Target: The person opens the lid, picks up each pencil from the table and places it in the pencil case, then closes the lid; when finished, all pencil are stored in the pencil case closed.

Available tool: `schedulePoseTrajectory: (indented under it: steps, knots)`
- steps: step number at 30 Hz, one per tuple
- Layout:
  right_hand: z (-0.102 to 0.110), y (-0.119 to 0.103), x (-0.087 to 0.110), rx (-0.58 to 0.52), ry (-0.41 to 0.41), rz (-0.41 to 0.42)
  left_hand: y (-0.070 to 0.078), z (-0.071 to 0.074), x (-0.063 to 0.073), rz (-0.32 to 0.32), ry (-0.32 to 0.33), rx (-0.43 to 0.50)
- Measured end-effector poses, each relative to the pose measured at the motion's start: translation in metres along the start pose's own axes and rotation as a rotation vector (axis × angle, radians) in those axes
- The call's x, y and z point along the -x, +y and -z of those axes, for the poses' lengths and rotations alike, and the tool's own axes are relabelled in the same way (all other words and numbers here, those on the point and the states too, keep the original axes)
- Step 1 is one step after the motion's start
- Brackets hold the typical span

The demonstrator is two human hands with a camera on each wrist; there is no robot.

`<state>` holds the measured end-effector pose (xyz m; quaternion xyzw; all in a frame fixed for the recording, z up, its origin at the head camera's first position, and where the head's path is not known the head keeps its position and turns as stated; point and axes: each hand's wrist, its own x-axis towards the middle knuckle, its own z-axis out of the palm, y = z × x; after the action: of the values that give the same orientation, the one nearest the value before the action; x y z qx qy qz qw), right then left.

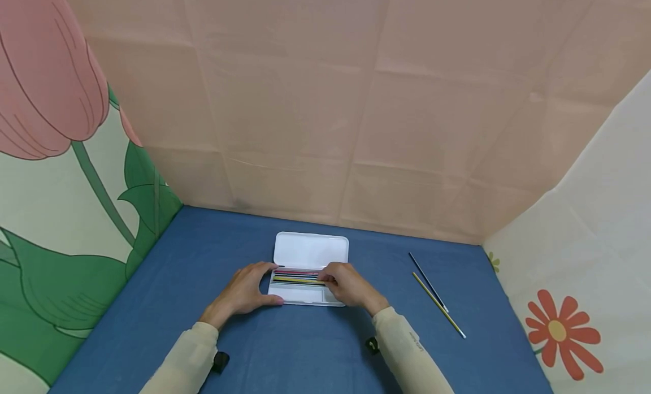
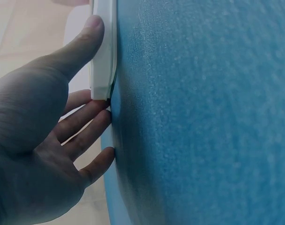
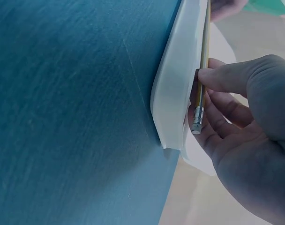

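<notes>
An open white pencil case (image 1: 300,295) lies on the table, its lid (image 1: 311,249) tipped back towards the wall. Several pencils lie lengthwise inside, red, dark and yellow among them. My left hand (image 1: 244,289) holds the case's left end, thumb on the near side and fingers round the far side, as the left wrist view shows. With thumb and fingers, my right hand (image 1: 351,286) pinches a yellow pencil (image 3: 206,42) over the case's right part. That pencil's metal band and eraser end point out past the fingers in the right wrist view.
To the right, a dark pencil (image 1: 424,275) and a yellow pencil (image 1: 441,307) lie on the blue tablecloth (image 1: 300,349), close together at their near ends. A beige cloth wall (image 1: 356,111) rises behind the table, with printed flower panels at both sides.
</notes>
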<state>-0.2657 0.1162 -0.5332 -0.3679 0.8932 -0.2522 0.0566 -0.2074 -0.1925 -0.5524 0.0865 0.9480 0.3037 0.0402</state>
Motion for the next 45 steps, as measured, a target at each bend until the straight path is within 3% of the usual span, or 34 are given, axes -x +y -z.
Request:
schedulePoseTrajectory:
  steps: [23, 45]
  knots:
    - [-0.004, 0.001, -0.007, 0.012, -0.009, -0.003, 0.001, 0.0, 0.0, -0.002, 0.008, 0.002]
    - [-0.002, 0.004, 0.004, -0.08, 0.023, -0.026, 0.0, 0.0, 0.0, -0.015, 0.01, -0.004]
